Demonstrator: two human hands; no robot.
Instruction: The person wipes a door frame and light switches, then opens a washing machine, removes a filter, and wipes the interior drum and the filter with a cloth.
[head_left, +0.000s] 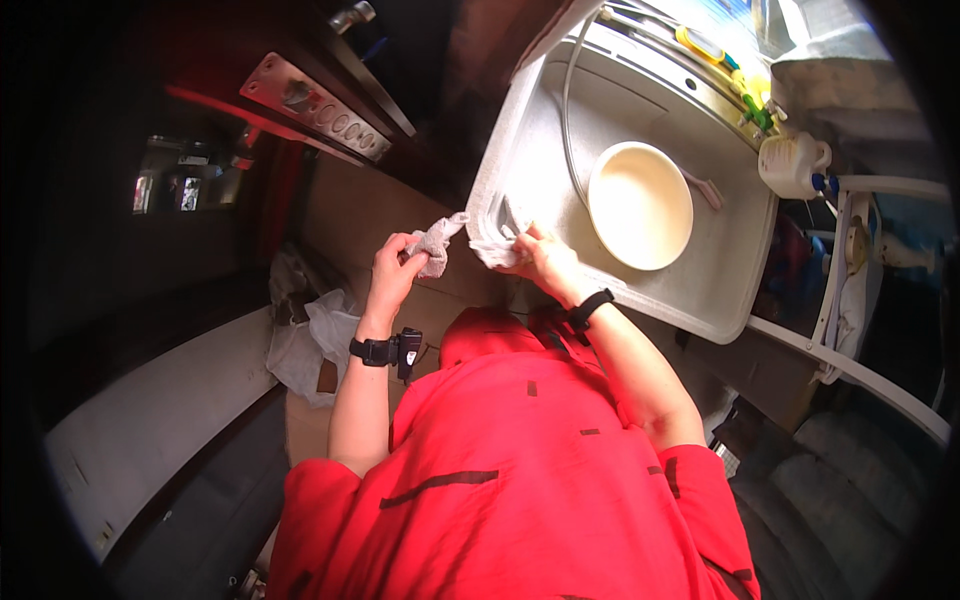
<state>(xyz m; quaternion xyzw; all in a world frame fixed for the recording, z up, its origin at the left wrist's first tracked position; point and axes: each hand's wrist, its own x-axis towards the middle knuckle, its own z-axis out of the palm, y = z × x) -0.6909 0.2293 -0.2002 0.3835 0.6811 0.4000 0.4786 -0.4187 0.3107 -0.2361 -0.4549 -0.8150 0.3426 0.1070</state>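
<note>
My left hand (394, 268) pinches a small crumpled, pale pinkish cloth (435, 246), held up just left of the sink's corner. At that corner my right hand (546, 259) grips a second whitish cloth (495, 253), which lies over the rim; my fingers hide part of it. The wide grey-white sink (544, 180) stands in front of me to the right. Inside it sits a round cream basin (640, 206), and a thin grey hose (568, 112) runs down beside it. A brush with a pinkish handle (705, 189) lies partly behind the basin.
A white plastic jug (787, 163) stands beyond the sink's right side, near a green tap valve (757, 114). White frame bars (832, 277) flank the right. A metal socket panel (315, 105) is at upper left; a white plastic bag (307, 349) lies low at left.
</note>
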